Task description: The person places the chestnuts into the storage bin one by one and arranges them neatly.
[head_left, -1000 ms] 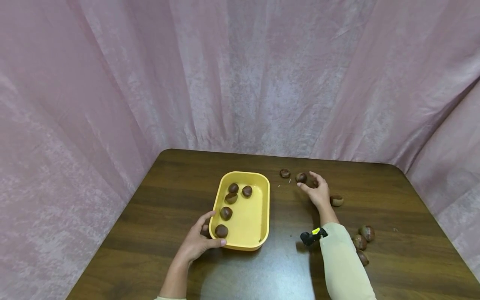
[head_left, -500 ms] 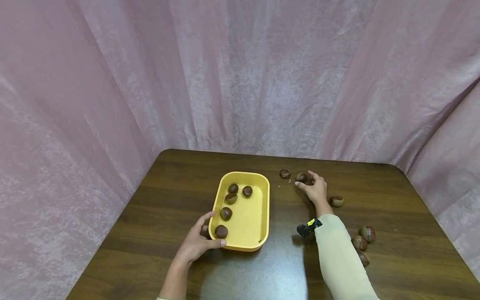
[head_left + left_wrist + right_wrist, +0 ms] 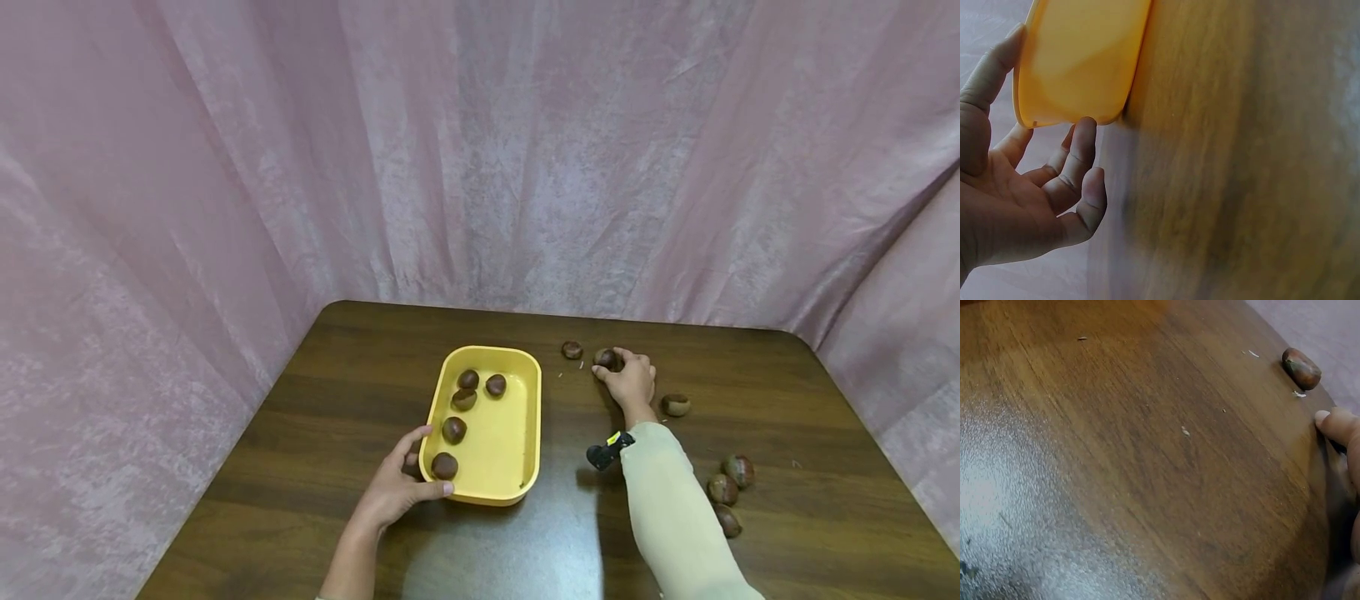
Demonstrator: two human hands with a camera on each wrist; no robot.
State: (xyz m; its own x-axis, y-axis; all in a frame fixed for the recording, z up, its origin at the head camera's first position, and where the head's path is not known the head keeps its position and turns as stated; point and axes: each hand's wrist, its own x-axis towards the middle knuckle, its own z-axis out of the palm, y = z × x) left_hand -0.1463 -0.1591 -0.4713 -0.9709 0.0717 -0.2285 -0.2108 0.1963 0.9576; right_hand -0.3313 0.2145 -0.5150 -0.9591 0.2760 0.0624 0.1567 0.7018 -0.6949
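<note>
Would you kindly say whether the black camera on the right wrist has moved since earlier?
Yes, the black camera has moved leftward and forward, judged against the yellow rectangular plastic tray.

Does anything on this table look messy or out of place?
Small pale scraps lie on the wooden table near a chestnut, and a dark speck shows in the near right corner of the yellow tray. They stand out as stray bits among the nuts; I can't tell what they are.

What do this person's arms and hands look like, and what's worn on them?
The left hand and right hand are ungloved. A long, pale sleeve covers the right forearm; at that wrist sits a small black device with a bright yellow marking.
</note>
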